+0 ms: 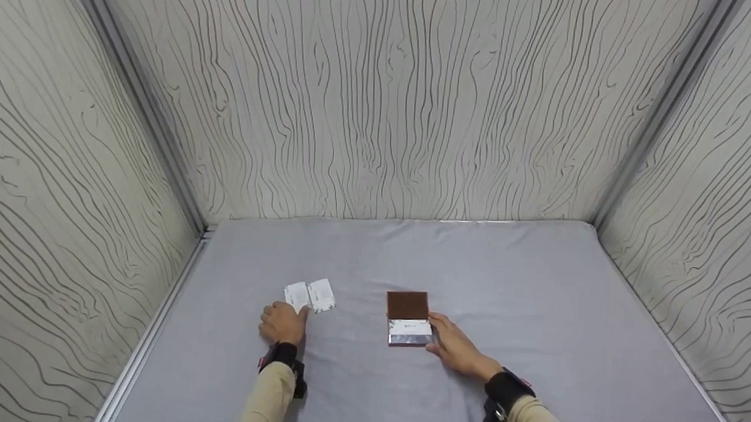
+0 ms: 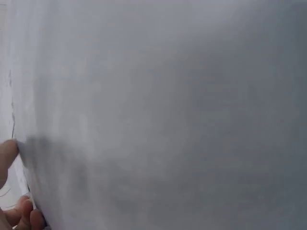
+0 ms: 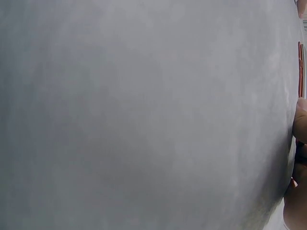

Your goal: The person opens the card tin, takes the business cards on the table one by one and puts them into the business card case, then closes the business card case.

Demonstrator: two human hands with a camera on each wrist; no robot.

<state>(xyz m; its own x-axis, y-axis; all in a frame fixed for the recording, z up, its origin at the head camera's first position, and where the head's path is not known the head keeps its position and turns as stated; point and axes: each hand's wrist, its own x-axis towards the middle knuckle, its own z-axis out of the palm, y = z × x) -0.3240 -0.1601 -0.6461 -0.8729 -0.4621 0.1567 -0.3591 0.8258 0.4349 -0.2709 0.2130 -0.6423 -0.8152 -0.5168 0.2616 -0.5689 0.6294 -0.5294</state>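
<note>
Two white printed cards lie side by side on the grey cloth in the head view. My left hand point(image 1: 283, 323) holds the left card point(image 1: 296, 292) by its near end, thumb at the right edge and fingers at the left. The right card point(image 1: 322, 294) lies just beyond the thumb. An open brown card case point(image 1: 407, 305) has a white card point(image 1: 410, 327) in its near half. With thumb and fingers, my right hand point(image 1: 458, 348) grips the case's right edge. The left wrist view catches only a thumb point(image 2: 6, 160) and curled fingertips at its edge.
Grey cloth point(image 1: 505, 280) covers the table, with slight wrinkles. Pale panels with dark wavy lines point(image 1: 380, 110) stand behind and on both sides. A metal rail point(image 1: 148, 340) runs along the left table edge. Each wrist wears a black strap with a camera.
</note>
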